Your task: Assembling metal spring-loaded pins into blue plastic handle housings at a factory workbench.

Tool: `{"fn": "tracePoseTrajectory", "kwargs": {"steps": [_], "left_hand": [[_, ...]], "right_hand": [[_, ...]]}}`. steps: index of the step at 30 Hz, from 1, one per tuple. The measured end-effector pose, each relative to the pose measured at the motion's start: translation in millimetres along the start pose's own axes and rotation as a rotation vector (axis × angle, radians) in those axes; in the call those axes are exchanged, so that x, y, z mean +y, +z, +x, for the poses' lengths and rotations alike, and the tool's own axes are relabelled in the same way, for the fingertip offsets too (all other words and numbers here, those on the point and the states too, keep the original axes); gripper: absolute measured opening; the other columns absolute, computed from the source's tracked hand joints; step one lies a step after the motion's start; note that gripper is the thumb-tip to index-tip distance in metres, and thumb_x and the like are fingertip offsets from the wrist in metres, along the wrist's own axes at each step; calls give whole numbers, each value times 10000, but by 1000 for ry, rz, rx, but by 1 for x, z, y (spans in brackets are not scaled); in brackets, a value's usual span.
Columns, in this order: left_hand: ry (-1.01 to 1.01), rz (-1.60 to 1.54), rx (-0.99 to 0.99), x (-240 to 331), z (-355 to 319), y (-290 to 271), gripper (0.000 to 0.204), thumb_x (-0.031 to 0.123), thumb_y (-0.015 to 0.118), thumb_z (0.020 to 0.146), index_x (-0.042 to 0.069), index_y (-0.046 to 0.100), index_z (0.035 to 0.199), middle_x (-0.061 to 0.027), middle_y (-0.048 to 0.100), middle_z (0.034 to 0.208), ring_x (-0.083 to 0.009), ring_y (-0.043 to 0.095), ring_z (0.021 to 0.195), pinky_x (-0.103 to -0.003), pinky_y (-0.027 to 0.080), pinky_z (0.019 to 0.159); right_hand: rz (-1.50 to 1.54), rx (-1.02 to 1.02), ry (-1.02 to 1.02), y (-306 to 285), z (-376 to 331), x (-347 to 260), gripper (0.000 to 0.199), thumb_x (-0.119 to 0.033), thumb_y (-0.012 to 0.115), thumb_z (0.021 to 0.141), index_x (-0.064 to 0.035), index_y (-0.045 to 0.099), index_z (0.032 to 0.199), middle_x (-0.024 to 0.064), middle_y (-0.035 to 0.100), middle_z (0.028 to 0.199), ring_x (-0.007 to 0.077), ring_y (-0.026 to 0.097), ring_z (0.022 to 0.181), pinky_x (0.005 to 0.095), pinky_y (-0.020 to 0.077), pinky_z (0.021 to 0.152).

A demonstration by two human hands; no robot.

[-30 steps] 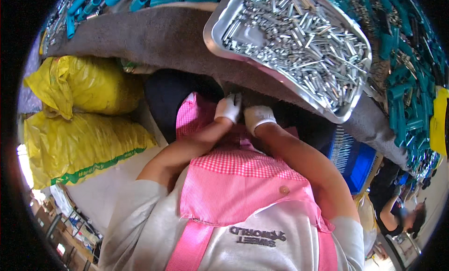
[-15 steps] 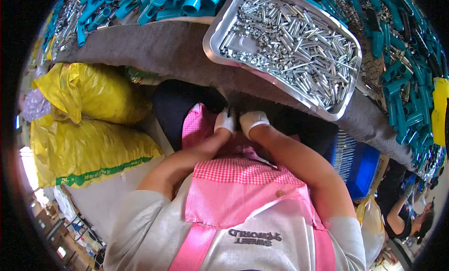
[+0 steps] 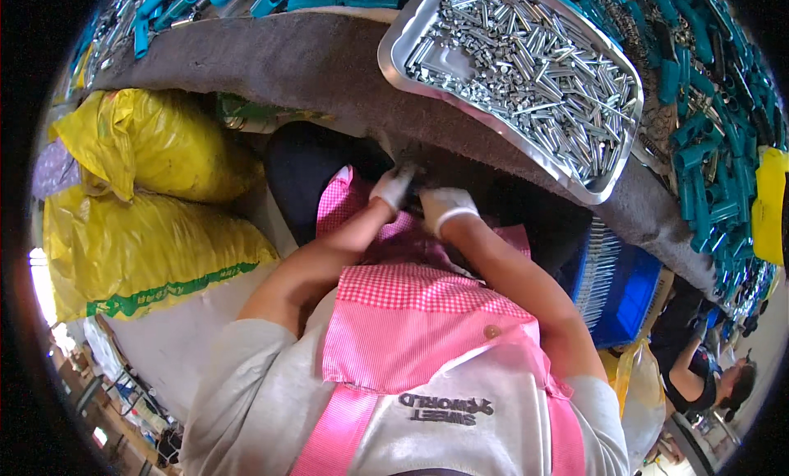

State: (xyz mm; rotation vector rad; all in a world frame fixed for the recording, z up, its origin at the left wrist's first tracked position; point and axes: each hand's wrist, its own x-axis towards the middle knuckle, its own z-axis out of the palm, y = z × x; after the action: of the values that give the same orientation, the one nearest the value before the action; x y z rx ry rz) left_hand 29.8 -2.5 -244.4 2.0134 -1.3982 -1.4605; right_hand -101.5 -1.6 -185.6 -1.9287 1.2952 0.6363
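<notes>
Ahead, the metal tray (image 3: 398,58) lies right of each hand (image 3: 396,187) (image 3: 448,205), whose grip I cannot tell

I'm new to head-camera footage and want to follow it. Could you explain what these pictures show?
There's no machine: a person works with two gloved hands. One wide fisheye camera on their head takes every picture, looking down, so straight edges look bent.

The left hand and right hand are close together in front of the pink apron, below the edge of the cloth-edged worktop. Whatever they may hold is too dark to make out.

On the worktop are a metal tray of small metal pieces and piles of teal parts. Yellow bags are at the left, a blue bin at the right.
</notes>
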Motion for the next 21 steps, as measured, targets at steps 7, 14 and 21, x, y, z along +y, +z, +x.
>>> {"fn": "tracePoseTrajectory", "kwargs": {"steps": [7, 14, 21], "left_hand": [[308, -7, -286, -11, -30, -49, 555, 405, 503, 889, 33, 431, 1294, -142, 571, 1185, -254, 552, 1068, -310, 423, 911], [-868, -1136, -80, -38, -1, -4, 432, 351, 423, 905, 142, 423, 1283, -115, 561, 1196, -246, 542, 1040, -392, 446, 856], [-546, -580, -512, -187, 98, 136, 415, 331, 342, 917, 134, 550, 1216, -90, 528, 1263, -265, 519, 1132, -393, 408, 957]], "right_hand": [[447, 302, 43, -33, -113, 58, 484, -334, 712, 704, -3, 564, 1025, 250, 619, 913, 397, 596, 877, 407, 472, 757], [368, 392, 76, -24, -130, 43, 413, -300, 697, 716, -13, 554, 978, 244, 618, 841, 409, 600, 807, 427, 476, 696], [-44, 294, -186, 20, -102, 12, 485, -353, 669, 708, -86, 537, 1091, 195, 606, 998, 362, 595, 841, 435, 490, 701]]}}
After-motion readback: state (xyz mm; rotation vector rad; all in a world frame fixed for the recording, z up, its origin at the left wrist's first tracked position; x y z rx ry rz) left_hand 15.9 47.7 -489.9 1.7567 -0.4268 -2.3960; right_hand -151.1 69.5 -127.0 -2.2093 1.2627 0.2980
